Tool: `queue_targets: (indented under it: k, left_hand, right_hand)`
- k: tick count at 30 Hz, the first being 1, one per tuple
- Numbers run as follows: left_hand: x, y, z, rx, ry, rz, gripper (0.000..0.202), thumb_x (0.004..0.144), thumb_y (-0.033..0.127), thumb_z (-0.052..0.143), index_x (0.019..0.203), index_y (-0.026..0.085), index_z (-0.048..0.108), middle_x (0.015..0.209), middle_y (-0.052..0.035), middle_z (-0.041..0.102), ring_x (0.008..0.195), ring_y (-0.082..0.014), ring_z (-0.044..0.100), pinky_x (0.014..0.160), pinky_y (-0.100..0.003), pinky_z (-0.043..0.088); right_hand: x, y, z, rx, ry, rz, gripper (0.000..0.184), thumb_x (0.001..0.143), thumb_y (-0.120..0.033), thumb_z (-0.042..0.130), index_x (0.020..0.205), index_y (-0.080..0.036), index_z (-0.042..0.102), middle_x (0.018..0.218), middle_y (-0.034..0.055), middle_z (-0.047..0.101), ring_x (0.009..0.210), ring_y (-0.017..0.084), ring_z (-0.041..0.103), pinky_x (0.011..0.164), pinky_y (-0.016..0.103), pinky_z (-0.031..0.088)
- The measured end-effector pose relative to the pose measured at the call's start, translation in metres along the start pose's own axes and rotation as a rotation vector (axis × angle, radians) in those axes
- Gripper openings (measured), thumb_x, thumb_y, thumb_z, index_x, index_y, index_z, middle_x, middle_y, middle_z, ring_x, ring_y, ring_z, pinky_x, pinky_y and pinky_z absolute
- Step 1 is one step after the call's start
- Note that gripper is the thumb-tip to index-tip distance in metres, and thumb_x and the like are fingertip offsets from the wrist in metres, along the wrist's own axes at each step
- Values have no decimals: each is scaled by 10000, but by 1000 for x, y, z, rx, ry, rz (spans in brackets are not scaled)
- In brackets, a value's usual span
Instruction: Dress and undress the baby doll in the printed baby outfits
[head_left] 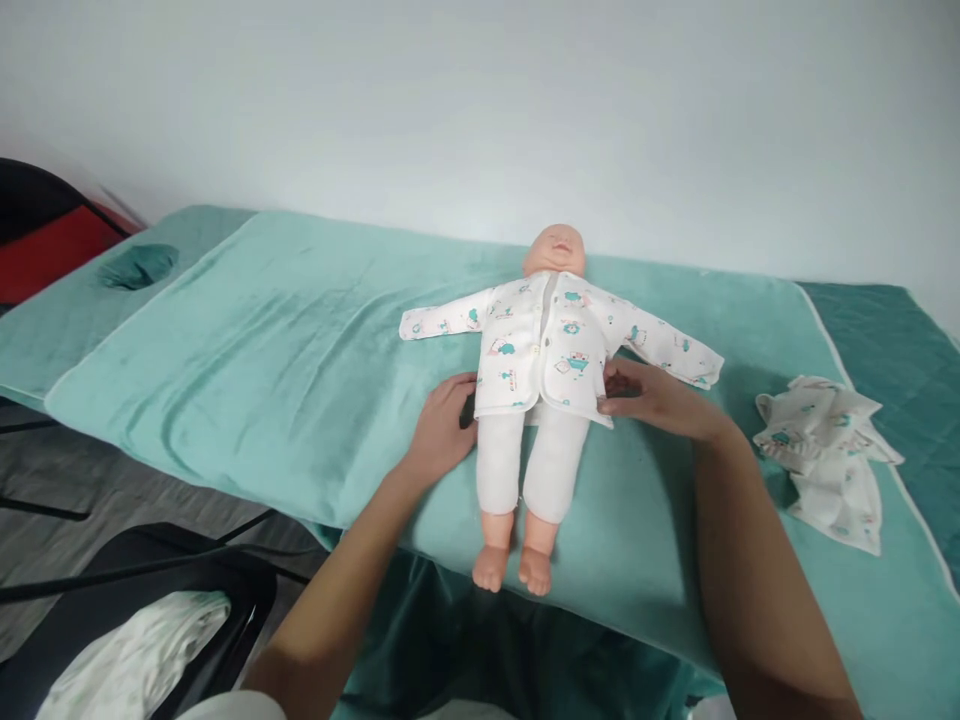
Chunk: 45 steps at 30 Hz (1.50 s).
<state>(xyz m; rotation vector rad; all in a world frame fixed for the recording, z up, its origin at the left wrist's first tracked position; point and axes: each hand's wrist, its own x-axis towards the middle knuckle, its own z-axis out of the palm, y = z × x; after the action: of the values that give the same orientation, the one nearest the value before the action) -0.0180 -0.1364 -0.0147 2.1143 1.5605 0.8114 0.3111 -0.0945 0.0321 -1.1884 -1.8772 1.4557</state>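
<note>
A baby doll [555, 248] lies on its back on the green bed cover, its feet toward me. It wears a white printed baby jacket [517, 345], sleeves spread out, front edges meeting loosely down the middle. White trousers [499, 465] cover its legs to above the ankles. At the jacket's left side, my left hand [446, 425] is curled against the lower edge, fingertips partly hidden by the cloth. My right hand [649, 395] has its fingers bent and closed at the jacket's lower right corner.
Crumpled white printed clothing [825, 455] lies to the right on the bed cover [262, 330]. The massage bed has a face hole [139, 266] at far left. A black chair [142, 570] holding white cloth [142, 655] stands lower left. A pale wall [480, 110] runs behind.
</note>
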Motion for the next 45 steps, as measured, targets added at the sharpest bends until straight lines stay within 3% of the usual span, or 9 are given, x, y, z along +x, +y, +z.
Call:
queue_targets:
  k: [3,7,15,25,29,33,36,41,45]
  left_hand:
    - [-4,1,-1,22,-17,-7,435,813,283,650,1240,235,583,1421,-83,590,1333,-281,538,1140,-458,417]
    - [-3,3,-3,27,-24,12,248,836,274,635,1080,236,654,1339,-65,647,1262,-259,578,1091,-428,435]
    - [-2,7,-4,57,-40,75,217,917,274,527,1012,244,720,1299,-38,679,1208,-248,594,1041,-432,427]
    - [-17,2,3,4,161,24,137,855,200,532,732,210,591,1055,-80,737,1012,-258,645,909,-430,511]
    - [-22,4,1,-39,195,20,105,830,176,550,735,210,581,1106,-82,719,1062,-262,645,950,-444,512]
    - [-23,-1,0,-253,248,66,301,777,96,530,1023,210,659,1281,-83,644,1219,-232,605,1078,-429,474]
    - [-20,-5,1,-406,240,14,393,818,128,525,1180,216,650,1228,-79,667,1132,-214,643,1039,-407,498]
    - [10,-2,1,-712,191,-281,360,906,417,622,1192,204,670,1226,-89,707,1138,-245,656,1058,-407,485]
    - [52,6,3,-1094,-87,-421,487,883,546,658,1199,177,698,1246,-115,718,1138,-284,674,1054,-441,502]
  right_hand:
    - [-8,7,11,-7,62,-21,410,762,-507,817,1020,-230,660,1002,43,673,925,249,610,826,362,499]
    - [-21,12,36,-138,218,-68,440,764,-472,809,1116,-261,653,1100,40,676,980,279,609,853,396,493]
    - [-27,18,66,-437,661,-6,286,831,-444,597,956,-188,625,787,48,649,679,199,543,622,307,392]
    - [-39,23,76,-435,679,-46,342,876,-412,508,1089,-168,615,796,50,678,652,194,582,607,289,409]
    - [-48,28,76,-353,650,-5,404,856,-346,552,1226,-182,568,858,40,711,665,193,604,623,294,429]
    - [-56,29,67,-101,455,-31,450,899,-345,588,1323,-211,519,931,28,716,737,188,616,674,300,462]
    - [-64,26,56,136,337,-78,445,924,-401,651,1325,-239,548,957,20,693,828,180,625,725,289,495]
    - [-60,28,49,404,523,-127,362,914,-441,699,1215,-244,663,1206,51,662,1125,213,618,937,324,539]
    - [-29,37,45,626,711,-104,285,867,-425,716,1103,-268,694,1316,37,641,1319,252,549,1176,427,436]
